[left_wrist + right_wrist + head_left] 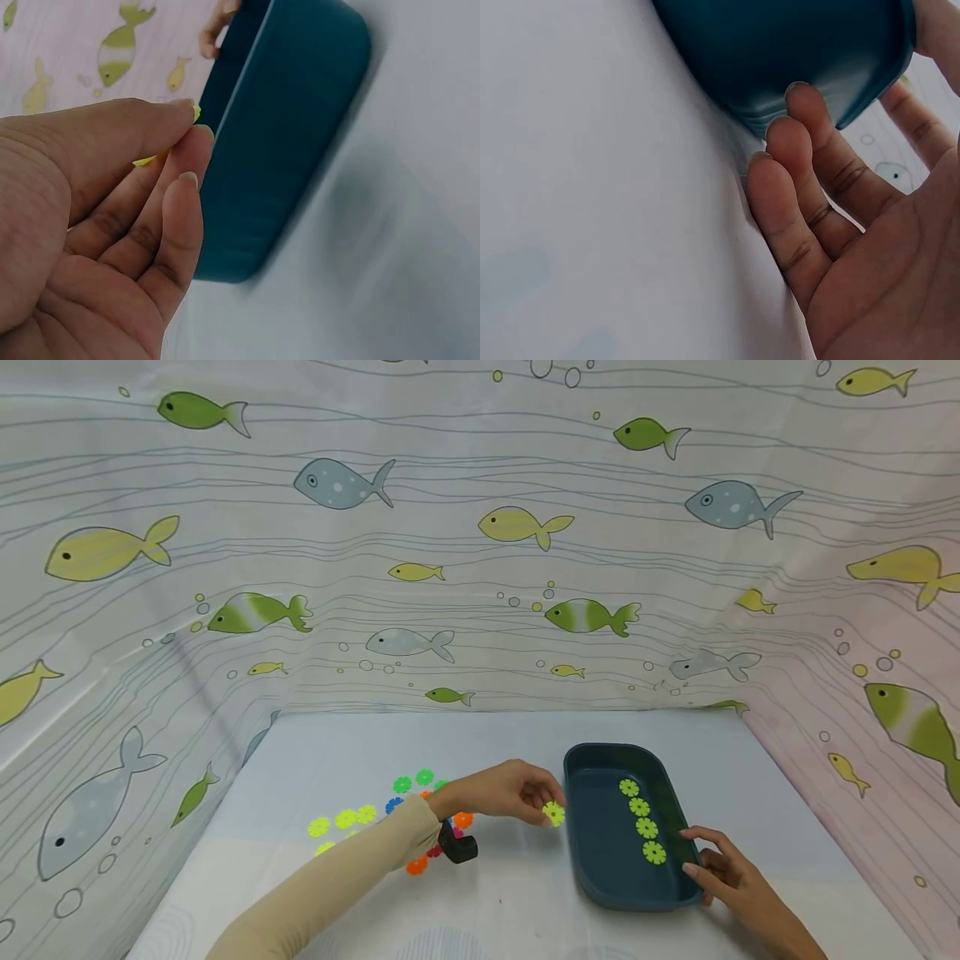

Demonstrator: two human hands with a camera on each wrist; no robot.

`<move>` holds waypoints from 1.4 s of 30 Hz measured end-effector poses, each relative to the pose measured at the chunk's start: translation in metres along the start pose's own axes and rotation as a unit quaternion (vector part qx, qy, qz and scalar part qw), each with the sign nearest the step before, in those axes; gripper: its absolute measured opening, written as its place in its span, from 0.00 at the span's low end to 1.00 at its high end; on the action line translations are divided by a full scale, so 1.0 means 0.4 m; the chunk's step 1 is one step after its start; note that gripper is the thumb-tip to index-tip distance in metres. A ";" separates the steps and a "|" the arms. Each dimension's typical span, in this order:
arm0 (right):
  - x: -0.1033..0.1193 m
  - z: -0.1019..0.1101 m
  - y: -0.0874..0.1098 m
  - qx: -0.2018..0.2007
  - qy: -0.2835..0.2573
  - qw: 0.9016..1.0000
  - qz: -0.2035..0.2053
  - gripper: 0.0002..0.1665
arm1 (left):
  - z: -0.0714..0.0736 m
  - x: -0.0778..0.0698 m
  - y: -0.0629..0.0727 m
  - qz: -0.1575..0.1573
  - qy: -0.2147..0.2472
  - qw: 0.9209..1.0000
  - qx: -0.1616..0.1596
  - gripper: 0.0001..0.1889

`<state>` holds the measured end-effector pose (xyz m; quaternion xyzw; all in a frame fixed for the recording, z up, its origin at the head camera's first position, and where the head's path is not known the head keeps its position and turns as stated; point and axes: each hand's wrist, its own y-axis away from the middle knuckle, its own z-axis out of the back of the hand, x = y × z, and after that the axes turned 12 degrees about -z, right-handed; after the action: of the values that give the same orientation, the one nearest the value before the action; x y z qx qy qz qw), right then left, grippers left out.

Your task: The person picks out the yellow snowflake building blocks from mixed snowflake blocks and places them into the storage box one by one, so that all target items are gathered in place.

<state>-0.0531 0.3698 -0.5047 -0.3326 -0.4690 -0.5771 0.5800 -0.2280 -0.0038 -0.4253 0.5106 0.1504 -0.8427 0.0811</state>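
My left hand [517, 793] pinches a yellow flower-shaped disc [554, 814] between thumb and fingertips, just left of the dark teal tray [588, 881]. In the left wrist view only slivers of the disc [145, 161] show between the fingers, in front of the tray's outer wall [277, 135]. On the tray's floor several more yellow discs [647, 828] lie in a row. At the tray's near right corner my right hand [731, 881] grips the rim, with its other fingertips [772, 180] against or close beside the outside wall.
Left of the tray, yellow discs [346, 819], green discs [402, 785], blue discs [393, 805] and orange discs [416, 866] lie on the white table [517, 910], partly hidden by the left forearm. A fish-printed sheet [480, 610] surrounds the table at back and sides.
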 end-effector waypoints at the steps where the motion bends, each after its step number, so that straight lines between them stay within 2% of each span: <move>1: 0.000 0.000 0.000 -0.001 -0.001 1.000 -0.005 0.30 | -0.002 -0.001 -0.004 -0.003 0.001 1.000 0.002 0.15; 10: -0.003 0.000 -0.002 0.004 -0.012 1.000 -0.006 0.29 | -0.018 -0.012 -0.048 -0.016 -0.001 1.000 0.020 0.18; 20: -0.006 0.003 -0.009 0.019 -0.018 0.999 0.027 0.30 | -0.050 -0.018 -0.098 -0.027 0.025 0.999 0.034 0.18; 31: -0.010 0.004 -0.007 0.013 -0.010 1.000 0.017 0.29 | -0.095 -0.017 -0.169 -0.039 0.023 0.997 0.056 0.17; 39: -0.014 0.007 -0.008 0.011 -0.010 1.000 0.018 0.29 | -0.118 -0.010 -0.205 -0.031 0.032 0.996 0.075 0.18; 42: -0.009 0.007 -0.008 0.007 -0.010 1.000 -0.005 0.29 | -0.124 -0.003 -0.218 -0.029 0.035 0.996 0.082 0.19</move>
<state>-0.0563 0.3734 -0.5076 -0.3318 -0.4805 -0.5729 0.5752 -0.2113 0.0951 -0.4308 0.5399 0.0978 -0.8360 0.0090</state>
